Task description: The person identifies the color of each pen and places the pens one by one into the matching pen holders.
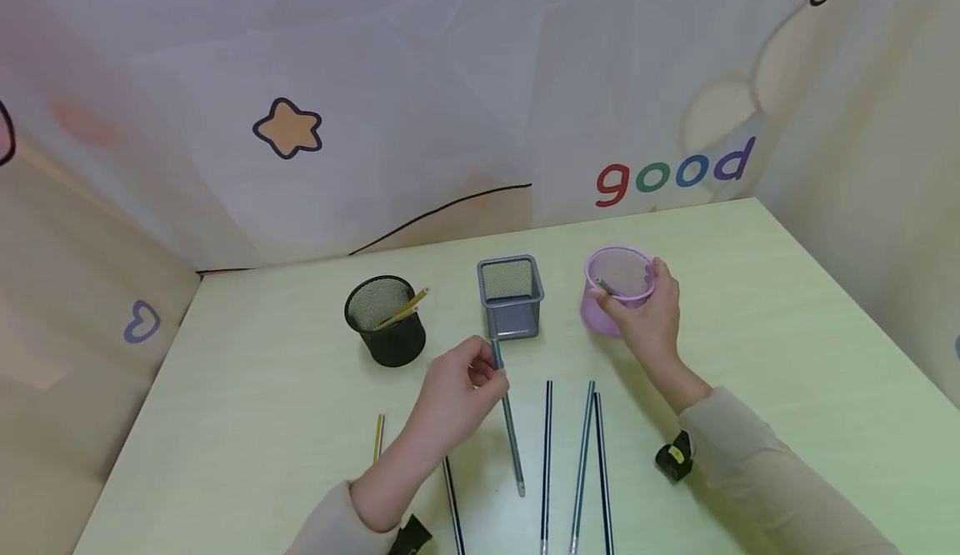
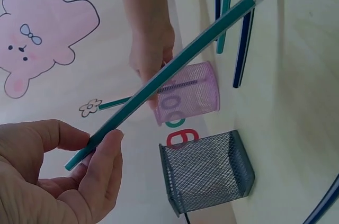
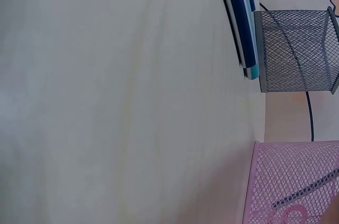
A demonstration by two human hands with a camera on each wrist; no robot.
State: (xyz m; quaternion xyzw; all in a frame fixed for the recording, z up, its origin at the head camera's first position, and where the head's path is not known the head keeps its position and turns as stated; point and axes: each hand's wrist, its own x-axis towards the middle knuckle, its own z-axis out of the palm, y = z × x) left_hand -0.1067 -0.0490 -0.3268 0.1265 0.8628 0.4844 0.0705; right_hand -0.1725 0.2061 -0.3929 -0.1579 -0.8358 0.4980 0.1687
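My left hand pinches a teal pencil near its upper end, between thumb and fingers. The left wrist view shows the pencil slanting up to its clear-capped end, with the left hand at the other end. At the right, my right hand grips a pink mesh pencil cup at its rim, thumb in front and fingers round the far side. One teal pencil leans inside that cup and sticks out of its mouth. Only a sliver of the right hand enters the right wrist view.
A grey square mesh holder stands in the middle, and a black round mesh cup with yellow pencils is on the left. Several dark blue and teal pencils lie at the front. A yellow pencil lies near the left forearm.
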